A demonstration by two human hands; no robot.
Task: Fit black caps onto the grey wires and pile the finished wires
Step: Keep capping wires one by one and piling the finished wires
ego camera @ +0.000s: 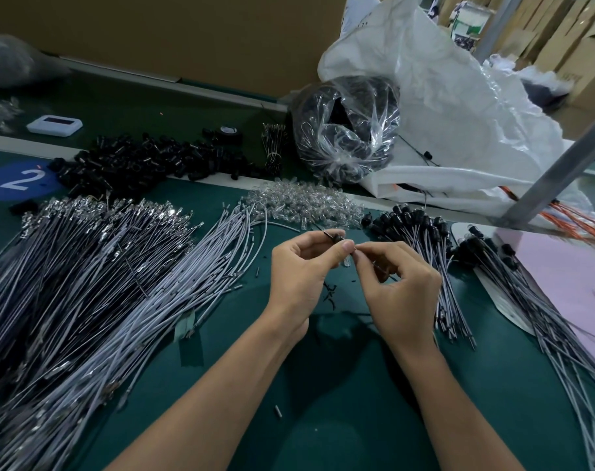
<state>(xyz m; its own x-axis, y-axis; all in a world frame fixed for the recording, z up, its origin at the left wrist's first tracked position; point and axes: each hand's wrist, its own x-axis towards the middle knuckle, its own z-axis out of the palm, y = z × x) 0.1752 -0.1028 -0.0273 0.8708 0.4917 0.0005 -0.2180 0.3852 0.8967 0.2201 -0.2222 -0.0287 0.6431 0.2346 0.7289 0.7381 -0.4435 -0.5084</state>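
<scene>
At the centre of the frame a black cap is pinched between thumb and forefinger of the left hand. A grey wire is pinched near its tip by the right hand, and the fingertips of the two hands almost meet. The cap is best held steady and the wire fed straight in until seated. It is then laid on the finished pile, right of centre.

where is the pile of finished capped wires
In the head view the finished wires lie on the right, just beyond the right hand, between the heap of clear bulbs and the pink sheet.
</scene>
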